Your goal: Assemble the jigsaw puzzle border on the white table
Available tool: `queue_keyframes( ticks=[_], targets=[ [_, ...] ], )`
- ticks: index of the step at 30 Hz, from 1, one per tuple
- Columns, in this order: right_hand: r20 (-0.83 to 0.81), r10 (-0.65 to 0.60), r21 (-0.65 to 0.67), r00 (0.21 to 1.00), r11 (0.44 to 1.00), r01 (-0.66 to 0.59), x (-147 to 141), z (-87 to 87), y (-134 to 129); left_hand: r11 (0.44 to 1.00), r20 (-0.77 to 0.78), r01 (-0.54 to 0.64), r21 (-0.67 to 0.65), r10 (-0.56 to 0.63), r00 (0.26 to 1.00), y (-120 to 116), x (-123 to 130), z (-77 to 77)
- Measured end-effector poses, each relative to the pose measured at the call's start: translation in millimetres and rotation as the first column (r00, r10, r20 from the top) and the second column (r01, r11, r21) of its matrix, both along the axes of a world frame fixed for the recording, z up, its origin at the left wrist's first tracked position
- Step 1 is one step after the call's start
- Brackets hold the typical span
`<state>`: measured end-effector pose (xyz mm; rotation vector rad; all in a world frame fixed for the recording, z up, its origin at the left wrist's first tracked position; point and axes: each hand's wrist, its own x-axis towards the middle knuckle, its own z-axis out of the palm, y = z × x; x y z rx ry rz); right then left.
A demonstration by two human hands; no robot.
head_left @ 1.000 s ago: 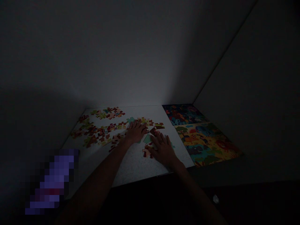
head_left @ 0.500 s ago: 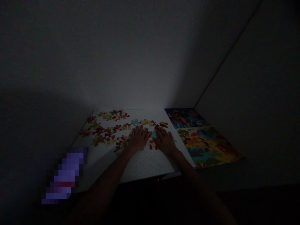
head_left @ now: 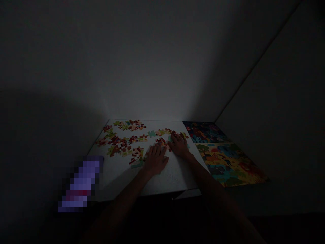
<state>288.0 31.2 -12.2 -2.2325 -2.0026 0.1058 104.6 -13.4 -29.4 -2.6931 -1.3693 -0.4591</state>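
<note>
Dim light falls on many loose jigsaw puzzle pieces (head_left: 124, 140) spread over a white tabletop (head_left: 177, 174). My left hand (head_left: 154, 161) lies palm down near the table's front, its fingers stretched out at the edge of the pieces. To its right, my right hand (head_left: 179, 145) rests flat over more pieces, fingers spread and covering some of them. Between the two hands a few red and pink pieces (head_left: 160, 140) show. A pale green piece (head_left: 137, 164) lies left of my left hand, and another light green piece (head_left: 151, 134) sits farther back.
On the right are two colourful picture sheets, a dark one (head_left: 204, 131) behind a yellow one with animals (head_left: 231, 164). A blurred-out purple object (head_left: 82, 183) stands at the table's left front corner. White walls (head_left: 157, 84) rise behind and beside the table.
My left hand has come nearer the front edge, and my right hand has moved slightly farther back over the pieces. The whole view has shifted a little, so the table sits farther right.
</note>
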Motion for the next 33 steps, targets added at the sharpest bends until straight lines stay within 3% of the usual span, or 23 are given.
queue_keyframes(
  ticks=[5,13,17,24,29,33],
  targets=[
    [-0.01,-0.072,0.011,0.997,0.997,0.072,-10,-5.0,19,0.999,0.027,0.037,-0.011,-0.037,0.999,-11,1,0.3],
    [-0.032,-0.039,0.044,0.999,0.998,0.04,-23,-1.7,38,0.986,0.072,0.154,-0.061,-0.15,0.986,-27,4,4.9],
    [-0.087,-0.112,-0.049,0.99,0.993,0.108,-42,2.5,46,0.965,0.068,0.24,-0.107,-0.234,0.97,-26,9,7.7],
    [-0.158,0.074,-0.203,0.985,0.974,-0.105,-51,9.8,45,0.935,0.045,0.335,-0.112,-0.332,0.942,-15,25,15.4],
    [-0.231,0.208,-0.154,0.95,0.957,-0.247,-46,17.7,31,0.923,0.053,0.35,-0.16,-0.346,0.937,-9,38,17.2],
    [-0.251,0.292,-0.116,0.923,0.937,-0.328,-46,31.6,16,0.932,0.072,0.324,-0.164,-0.316,0.946,0,49,5.5]
  ],
)
